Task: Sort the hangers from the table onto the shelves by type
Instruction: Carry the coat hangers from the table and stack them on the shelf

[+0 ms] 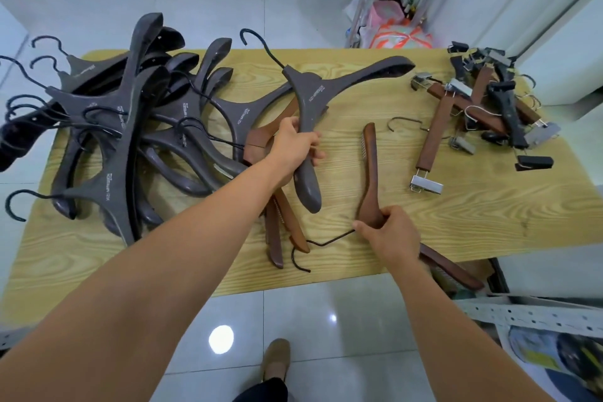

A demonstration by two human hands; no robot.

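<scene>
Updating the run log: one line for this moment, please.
left hand: grips grey hanger | right hand: grips brown hanger | grey pile: table left | clip hangers: table right

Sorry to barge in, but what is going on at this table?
A person is sorting hangers on a wooden table. Their left hand grips a grey hanger by one arm, and their right hand holds a brown wooden hanger near its neck. A pile of grey hangers lies on the left, clip hangers on the right.

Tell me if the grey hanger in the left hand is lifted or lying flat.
Lifted: the left hand grips the grey hanger by one arm, its hook end raised off the table.
</scene>
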